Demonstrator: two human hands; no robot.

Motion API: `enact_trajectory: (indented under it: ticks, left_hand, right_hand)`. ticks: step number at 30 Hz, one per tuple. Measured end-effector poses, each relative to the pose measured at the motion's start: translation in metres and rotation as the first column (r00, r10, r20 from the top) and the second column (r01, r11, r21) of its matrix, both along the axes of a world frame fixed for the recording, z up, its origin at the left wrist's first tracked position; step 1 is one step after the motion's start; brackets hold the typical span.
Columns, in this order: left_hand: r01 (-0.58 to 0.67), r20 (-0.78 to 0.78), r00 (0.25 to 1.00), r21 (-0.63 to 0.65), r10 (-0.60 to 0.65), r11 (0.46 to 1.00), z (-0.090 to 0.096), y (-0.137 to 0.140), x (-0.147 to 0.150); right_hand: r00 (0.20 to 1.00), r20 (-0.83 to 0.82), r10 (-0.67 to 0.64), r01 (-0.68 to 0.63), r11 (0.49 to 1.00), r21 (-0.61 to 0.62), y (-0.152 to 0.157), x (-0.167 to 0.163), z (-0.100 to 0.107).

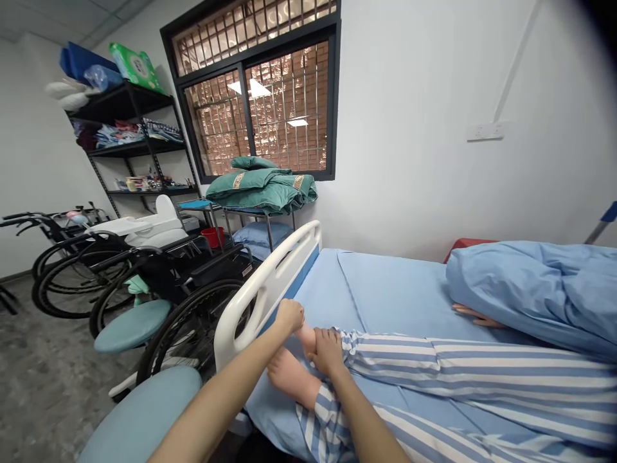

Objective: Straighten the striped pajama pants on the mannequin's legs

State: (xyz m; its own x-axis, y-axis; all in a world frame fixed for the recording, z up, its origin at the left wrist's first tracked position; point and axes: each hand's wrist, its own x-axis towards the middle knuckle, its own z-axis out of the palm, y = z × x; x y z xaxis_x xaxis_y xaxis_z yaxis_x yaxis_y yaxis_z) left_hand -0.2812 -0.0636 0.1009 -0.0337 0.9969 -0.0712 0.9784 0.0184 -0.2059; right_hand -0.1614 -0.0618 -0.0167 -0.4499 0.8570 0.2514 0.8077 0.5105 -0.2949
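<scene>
My left hand (290,316) is curled closed over the toe end of the farther foot (307,337), which lies in the lower middle of the frame beside the white footboard (266,276); the toes are hidden under my fingers. My right hand (329,352) is wrapped over the ankle, at the cuff of the striped trousers (409,355). The nearer foot (292,378) rests just below on the blue sheet (380,276), untouched by my fingers. I take the step in hand to be steadying the ankle while working the forefoot; the next move calls for a firm right hand and gentle, slow pressure from the left.
</scene>
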Motion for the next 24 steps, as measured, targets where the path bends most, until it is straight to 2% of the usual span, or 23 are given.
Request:
enact_trajectory:
  ticks: [7,14,18,21,24]
  left_hand:
    - [-0.159,-0.061,0.986,-0.052,0.156,0.986,-0.021,0.036,0.014]
    - [-0.194,0.104,0.977,0.069,0.187,0.979,-0.016,0.031,-0.002]
    - [-0.217,0.19,0.961,0.056,0.203,0.975,-0.007,0.005,-0.013]
    - [-0.193,0.214,0.961,0.072,0.174,0.979,-0.005,-0.034,-0.02]
    - [-0.167,0.228,0.963,0.074,0.146,0.983,-0.011,-0.078,-0.022]
  right_hand:
    - [1.0,0.003,0.008,-0.008,1.0,0.003,0.003,0.001,0.001]
    - [1.0,0.001,-0.009,0.009,1.0,0.011,0.001,-0.001,0.004]
    - [1.0,-0.012,0.003,-0.002,1.0,0.03,0.0,0.0,0.001]
    - [1.0,-0.029,0.011,-0.01,1.0,0.024,0.0,0.001,0.002]
    - [1.0,-0.023,0.008,-0.008,1.0,-0.014,-0.003,0.001,0.011]
